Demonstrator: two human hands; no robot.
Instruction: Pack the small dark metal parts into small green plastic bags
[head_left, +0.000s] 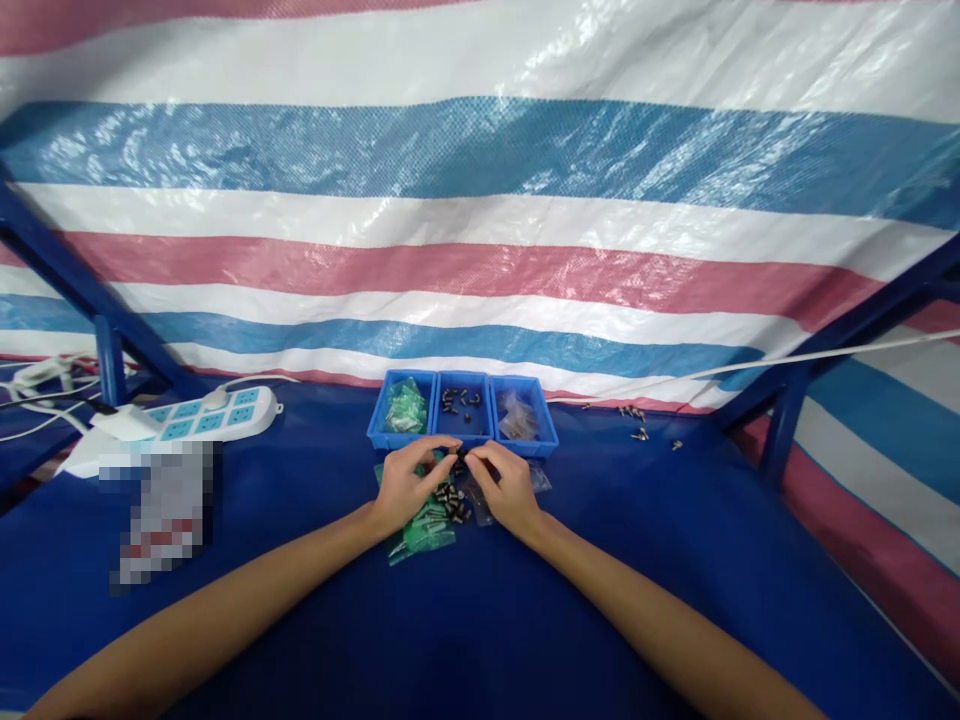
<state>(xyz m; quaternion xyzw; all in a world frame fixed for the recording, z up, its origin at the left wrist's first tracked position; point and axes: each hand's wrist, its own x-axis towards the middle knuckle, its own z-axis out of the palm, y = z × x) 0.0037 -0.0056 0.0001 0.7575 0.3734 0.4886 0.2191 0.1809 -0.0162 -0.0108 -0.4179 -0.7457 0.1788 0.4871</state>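
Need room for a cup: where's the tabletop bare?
Bare: the flat blue tabletop between the forearms, and between the right forearm and small metallic pieces. Crowded: around the left hand and right hand, with small dark parts, a green plastic bag and three blue plastic bins.

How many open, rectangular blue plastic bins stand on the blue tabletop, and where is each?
3, side by side: the left bin with green plastic packets, the middle bin with small dark parts, the right bin with clear plastic packets.
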